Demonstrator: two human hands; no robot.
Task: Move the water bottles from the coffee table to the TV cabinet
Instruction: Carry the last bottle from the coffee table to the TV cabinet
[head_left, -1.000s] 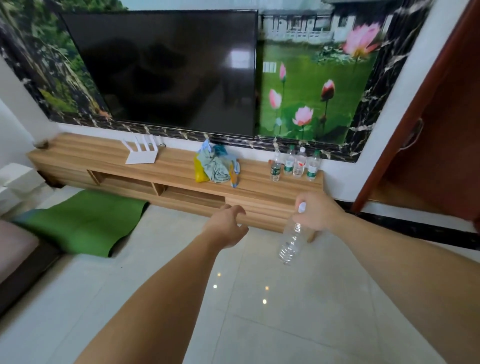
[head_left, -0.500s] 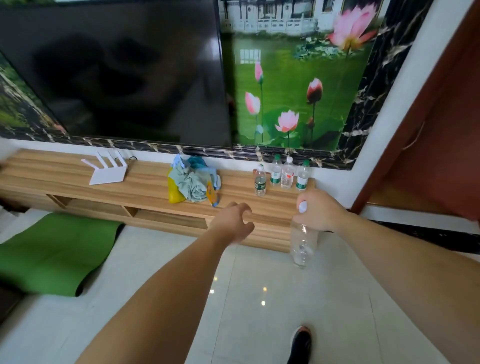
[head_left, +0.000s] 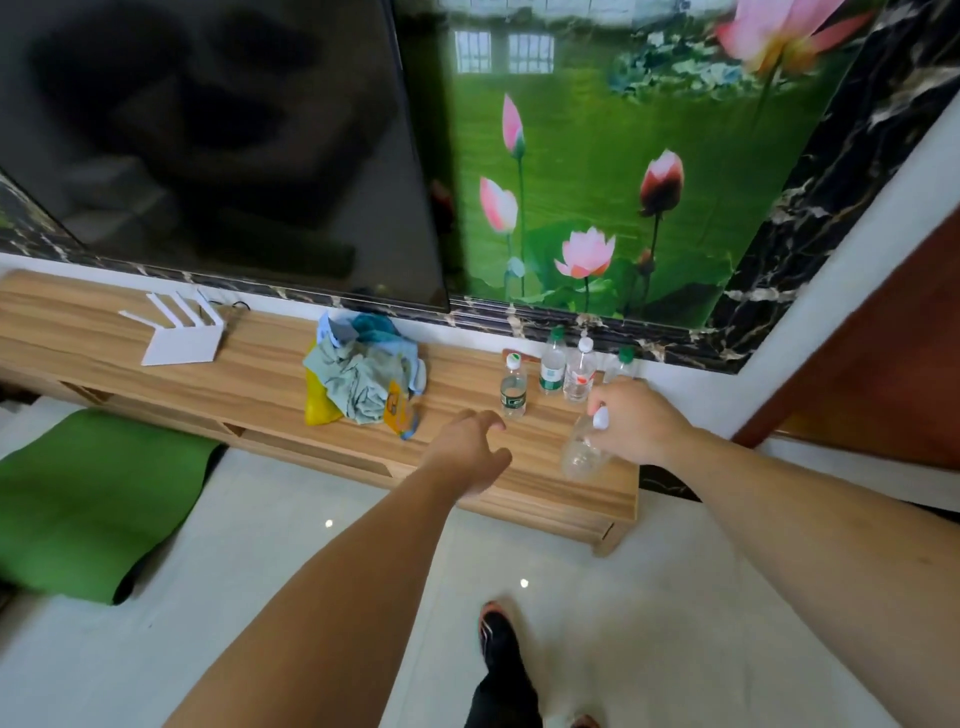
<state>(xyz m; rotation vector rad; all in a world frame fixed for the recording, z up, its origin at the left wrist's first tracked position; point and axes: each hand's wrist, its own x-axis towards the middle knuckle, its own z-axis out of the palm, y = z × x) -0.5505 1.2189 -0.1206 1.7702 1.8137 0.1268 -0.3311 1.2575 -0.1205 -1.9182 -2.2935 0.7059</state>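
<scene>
My right hand (head_left: 636, 423) grips a clear, unlabelled water bottle (head_left: 583, 451) by its white-capped neck, holding it just above the right end of the wooden TV cabinet (head_left: 249, 382). Several water bottles stand at the cabinet's back right: a small dark-labelled bottle (head_left: 513, 387), a green-capped bottle (head_left: 552, 364), a white-capped bottle with red label (head_left: 580, 371), and a green-capped bottle (head_left: 622, 365) partly hidden behind my hand. My left hand (head_left: 470, 449) hovers over the cabinet's front edge, fingers loosely curled, holding nothing.
A heap of cloths with yellow bags (head_left: 363, 382) lies mid-cabinet, a white router (head_left: 179, 332) further left. The TV (head_left: 208, 140) hangs above. A green mat (head_left: 88, 499) lies on the floor at left, a brown door (head_left: 893, 358) at right. My foot (head_left: 498, 631) is below.
I have stepped closer to the cabinet. My right hand has carried the bottle from in front of the cabinet to above its top, and my left hand has moved over the front edge.
</scene>
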